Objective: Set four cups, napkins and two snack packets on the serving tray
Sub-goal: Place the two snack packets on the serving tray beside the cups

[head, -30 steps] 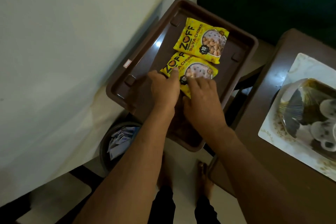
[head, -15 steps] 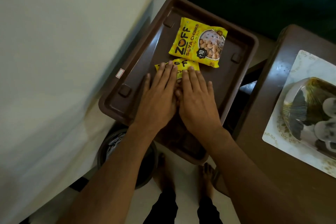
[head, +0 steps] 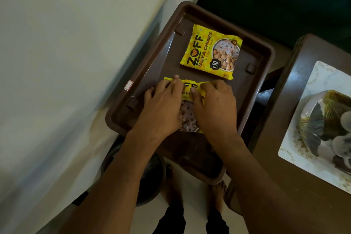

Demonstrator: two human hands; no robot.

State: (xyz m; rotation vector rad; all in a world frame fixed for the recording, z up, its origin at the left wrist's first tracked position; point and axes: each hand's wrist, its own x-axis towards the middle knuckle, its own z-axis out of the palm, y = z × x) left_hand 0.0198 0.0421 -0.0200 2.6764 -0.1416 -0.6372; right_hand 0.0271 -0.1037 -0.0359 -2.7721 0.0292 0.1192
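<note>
Dim corner, pale wall to the left, dark wooden side table (head: 281, 138) to the right; brown serving tray (head: 152, 74) between them.

Grip: left hand (head: 161, 108) and right hand (head: 214, 108) both lie palm-down on the near snack packet (head: 190, 89), fingers curled over its left and right edges — pressed onto it rather than lifting. Whether the fingers actually pinch the foil I cannot tell; hands cover most of it.

Change since half a second ago: fingers were flat and close together over the packet, only a yellow sliver showing. Now the hands have parted, and the printed top edge plus a strip of the clear window show between them.

Appearance: yellow foil, black "ZOFF" lettering, pale chunks seen through the window. Near packet sits mid-tray, flat on the floor of it.

Far snack packet (head: 210, 51) lies untouched toward the tray's far end, apart from the near one, face up, slightly skewed.

On the side table — a patterned white plate (head: 296, 150) bearing a wrapped item, well apart from the tray.
</note>
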